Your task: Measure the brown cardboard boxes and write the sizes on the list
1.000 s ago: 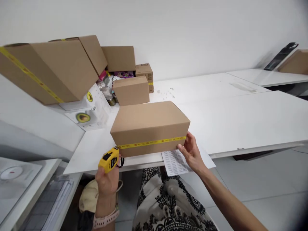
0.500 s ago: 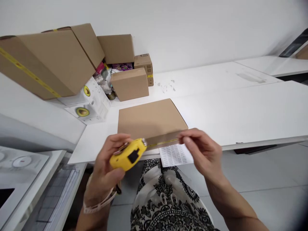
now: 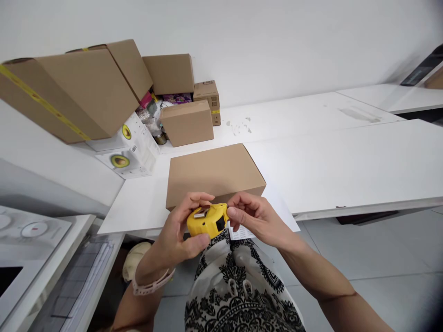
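I am looking down, from a distance, through the head camera. A yellow, rounded plastic tape measure with black and silver parts (image 3: 206, 224) is held in the air over the near edge of a long white tabletop (image 3: 346, 168), just on the near side of a plain brown cardboard box (image 3: 215, 169) that lies flat there. I judge the tape measure light to middling in weight, stiff and hard to damage, its smooth curved shell perhaps a little slippery; the broad sides of the case look the best place to hold.

The left hand (image 3: 176, 233) is clamped on the case — fingers over the far side, thumb along the near side, spread only as wide as the body. The right hand (image 3: 259, 217) has its thumb and fingers bent close together at the case's right end, at or almost touching it; I cannot tell whether they pinch the blade's tip.

Below the right hand, a white printed paper sheet (image 3: 286, 216) lies partly over the table's near edge — half hidden by that hand.
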